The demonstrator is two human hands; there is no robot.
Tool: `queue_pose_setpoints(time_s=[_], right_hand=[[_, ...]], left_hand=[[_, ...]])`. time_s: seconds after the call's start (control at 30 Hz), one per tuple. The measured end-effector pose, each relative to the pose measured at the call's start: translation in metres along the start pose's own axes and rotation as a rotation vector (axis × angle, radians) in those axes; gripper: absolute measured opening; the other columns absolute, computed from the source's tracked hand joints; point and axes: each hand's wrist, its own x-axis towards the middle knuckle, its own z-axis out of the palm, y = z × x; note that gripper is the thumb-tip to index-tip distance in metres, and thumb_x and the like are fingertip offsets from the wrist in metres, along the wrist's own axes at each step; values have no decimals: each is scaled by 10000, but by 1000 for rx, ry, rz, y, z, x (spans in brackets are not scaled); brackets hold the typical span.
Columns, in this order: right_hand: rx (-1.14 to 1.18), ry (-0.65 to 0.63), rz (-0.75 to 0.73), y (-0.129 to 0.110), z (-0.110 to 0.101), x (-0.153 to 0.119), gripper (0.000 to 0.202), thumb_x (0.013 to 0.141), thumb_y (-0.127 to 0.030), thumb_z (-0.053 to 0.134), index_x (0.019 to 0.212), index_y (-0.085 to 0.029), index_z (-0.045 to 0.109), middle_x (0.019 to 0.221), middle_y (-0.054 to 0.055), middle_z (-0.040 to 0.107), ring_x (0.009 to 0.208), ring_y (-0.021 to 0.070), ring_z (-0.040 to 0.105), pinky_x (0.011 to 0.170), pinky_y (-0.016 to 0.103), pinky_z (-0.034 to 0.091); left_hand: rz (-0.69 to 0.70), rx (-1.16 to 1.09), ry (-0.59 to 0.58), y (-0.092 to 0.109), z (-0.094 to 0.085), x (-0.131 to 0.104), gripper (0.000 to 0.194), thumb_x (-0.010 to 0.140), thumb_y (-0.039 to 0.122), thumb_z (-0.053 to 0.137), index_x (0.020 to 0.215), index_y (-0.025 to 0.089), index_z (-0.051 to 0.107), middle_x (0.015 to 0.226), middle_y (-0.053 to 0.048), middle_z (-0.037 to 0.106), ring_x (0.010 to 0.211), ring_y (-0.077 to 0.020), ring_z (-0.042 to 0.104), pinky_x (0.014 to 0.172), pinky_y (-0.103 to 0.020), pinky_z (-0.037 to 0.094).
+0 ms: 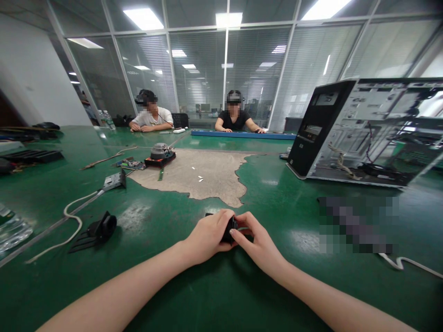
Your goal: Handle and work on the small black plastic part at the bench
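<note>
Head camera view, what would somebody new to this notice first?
Probably the opened computer case, standing large on the right side of the green table with its insides showing. Next, perhaps, the left hand and right hand, meeting at the near middle around a small black object. Beyond them, a pale, ragged-edged patch stands out against the green.

The small part [229,232] I'm holding is black, and so is the slotted piece [100,228] on my left. My bench [277,198] is deep green, broken by a sandy beige patch [221,177] with a dark edge. I see an off-white cable [81,223], a computer case [316,124] with a black front and silver-grey inside, a blue bar [238,135], one white shirt [165,117], one black shirt [238,121] and grey-striped blinds [199,60].
</note>
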Motion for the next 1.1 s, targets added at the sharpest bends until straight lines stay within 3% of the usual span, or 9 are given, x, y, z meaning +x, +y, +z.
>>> queue_pose_setpoints(time_s=[0.3,0.47,0.73,0.93,1.1], right_hand=[[-62,53,-134,2,-1,-1,207,717,-173,584,891,-214,480,901,18,502,876,172,526,799,334,471],[21,40,-78,4,-3,1,108,774,-216,527,873,-216,484,911,12,509,848,154,545,777,312,482],[35,-10,49,4,-1,1,138,793,-218,507,916,-208,447,877,20,534,793,153,570,706,309,501],[-32,34,-99,1,-3,0,149,746,-189,558,865,-208,471,887,9,494,849,154,523,764,304,477],[-15,37,-63,1,-3,1,123,768,-182,524,878,-203,474,894,20,506,848,157,531,757,309,477]], left_hand=[[11,32,-11,0,-1,-1,595,659,153,602,1151,228,275,1106,-57,479,939,-238,527,771,-355,437],[15,9,6,0,0,-1,573,679,206,617,1149,218,290,1099,-64,484,938,-231,530,780,-347,436],[4,19,-5,-1,0,1,576,659,197,633,1131,210,304,1063,-55,491,899,-223,530,760,-335,438],[8,27,-10,-1,1,1,576,659,165,607,1138,223,291,1080,-50,484,919,-228,529,769,-343,441],[-3,33,-6,-1,2,1,562,670,197,608,1135,221,292,1085,-52,485,900,-231,537,759,-350,448]])
